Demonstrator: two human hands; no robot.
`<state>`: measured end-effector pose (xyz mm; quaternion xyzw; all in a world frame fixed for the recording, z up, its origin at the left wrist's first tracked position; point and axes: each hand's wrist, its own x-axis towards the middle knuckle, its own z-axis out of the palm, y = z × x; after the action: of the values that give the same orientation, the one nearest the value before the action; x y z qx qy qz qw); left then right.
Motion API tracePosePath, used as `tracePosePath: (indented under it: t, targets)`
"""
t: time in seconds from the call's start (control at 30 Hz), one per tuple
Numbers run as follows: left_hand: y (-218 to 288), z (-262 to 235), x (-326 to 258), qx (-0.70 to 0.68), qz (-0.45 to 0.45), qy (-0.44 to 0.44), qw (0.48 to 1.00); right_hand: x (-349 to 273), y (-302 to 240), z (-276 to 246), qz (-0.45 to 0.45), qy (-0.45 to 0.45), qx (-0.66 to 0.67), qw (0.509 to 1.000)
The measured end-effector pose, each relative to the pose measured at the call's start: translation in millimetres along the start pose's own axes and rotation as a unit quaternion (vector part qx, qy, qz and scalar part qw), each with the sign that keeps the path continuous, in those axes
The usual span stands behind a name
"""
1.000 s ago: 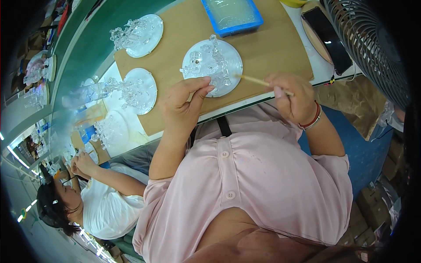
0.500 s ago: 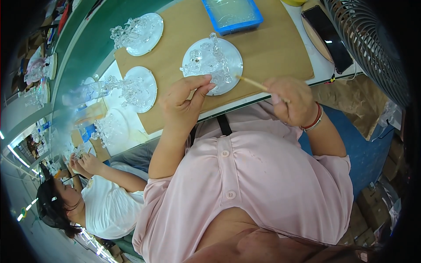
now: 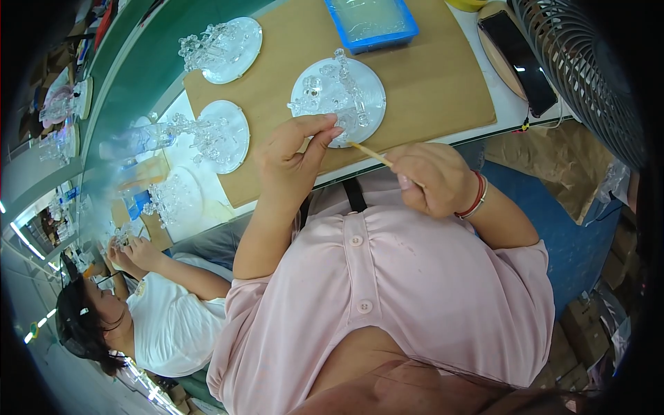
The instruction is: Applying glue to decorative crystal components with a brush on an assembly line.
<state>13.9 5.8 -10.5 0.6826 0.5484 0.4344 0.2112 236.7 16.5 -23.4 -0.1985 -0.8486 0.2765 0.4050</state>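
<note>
My left hand (image 3: 296, 153) pinches thumb and forefinger together over the near edge of a round white disc (image 3: 374, 90). Whatever sits between those fingertips is too small or too clear to make out. On the disc stand several clear, glassy pieces (image 3: 349, 79), one of them a tall beaded column leaning toward the far side. A thin wooden stick (image 3: 371, 153) is gripped in my right hand (image 3: 436, 178); its tip points left, close to my left fingertips and the disc's near rim.
Beyond the disc stands a blue-rimmed tub (image 3: 373, 48) of clear contents. Similar discs with clear pieces, such as one disc (image 3: 238, 135), lie to the left. A phone (image 3: 517, 62) and a wire-guarded fan (image 3: 581, 69) are at right. A co-worker (image 3: 173, 311) sits at left.
My right hand has moved left and nearer to me, bringing the stick's tip from the disc's right side to beside my left fingertips. My left hand keeps its pinch.
</note>
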Motion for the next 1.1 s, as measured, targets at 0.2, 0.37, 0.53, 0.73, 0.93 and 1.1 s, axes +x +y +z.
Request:
tracePosePath:
  t: [0.2,0.37,0.53,0.73,0.93,1.1]
  targets:
    - [-1,-3,0,-0.002,0.000,-0.016,1.000,-5,5,-11,0.021,0.032,-0.028,0.999]
    - [2,-7,3,-0.020,-0.036,-0.037,0.998,-10,5,-13,0.069,0.064,-0.056,0.994]
    - [5,-9,6,-0.033,-0.073,-0.056,0.995,6,2,8,0.008,0.025,0.012,1.000]
    - [3,-8,10,-0.030,-0.070,-0.059,0.995,-4,7,-1,0.034,0.031,-0.022,0.999]
    - [12,-30,26,0.027,-0.026,-0.076,0.996,-28,13,-39,0.218,0.192,0.018,0.957]
    - [45,-89,87,-0.059,-0.141,-0.203,0.967,-41,15,-49,0.112,0.224,0.053,0.967]
